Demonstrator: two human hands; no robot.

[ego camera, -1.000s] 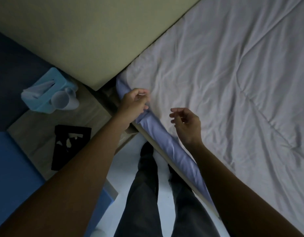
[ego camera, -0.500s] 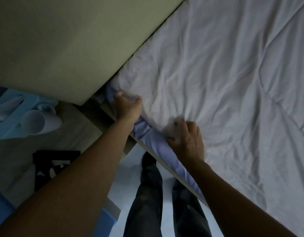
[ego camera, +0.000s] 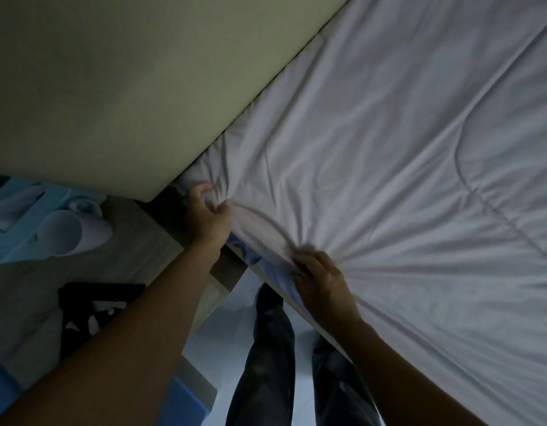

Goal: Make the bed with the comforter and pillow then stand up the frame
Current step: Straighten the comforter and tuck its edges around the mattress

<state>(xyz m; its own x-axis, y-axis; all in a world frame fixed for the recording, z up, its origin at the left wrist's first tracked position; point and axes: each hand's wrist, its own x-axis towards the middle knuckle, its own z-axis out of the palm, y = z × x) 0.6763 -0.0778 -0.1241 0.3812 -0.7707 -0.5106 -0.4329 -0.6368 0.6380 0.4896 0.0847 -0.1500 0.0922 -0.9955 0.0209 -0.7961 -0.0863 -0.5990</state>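
A pale grey quilted comforter (ego camera: 389,167) covers the bed and fills the right side of the view. My left hand (ego camera: 207,216) grips a bunch of its corner next to the headboard. My right hand (ego camera: 321,278) pinches the comforter's near edge, and creases fan out from both grips. A strip of light blue sheet (ego camera: 266,265) shows under the edge between my hands. A black picture frame (ego camera: 94,312) lies flat on the nightstand at the lower left. No pillow is in view.
A beige padded headboard (ego camera: 127,87) crosses the upper left. The wooden nightstand (ego camera: 137,256) also carries a blue tissue box (ego camera: 17,222) and a white mug (ego camera: 72,232) on its side. My dark-trousered legs (ego camera: 266,364) stand on pale floor beside the bed rail.
Both hands went from hovering open over the bed edge to gripping the comforter. The fabric between them is now bunched and pulled toward the corner. The view has moved closer.
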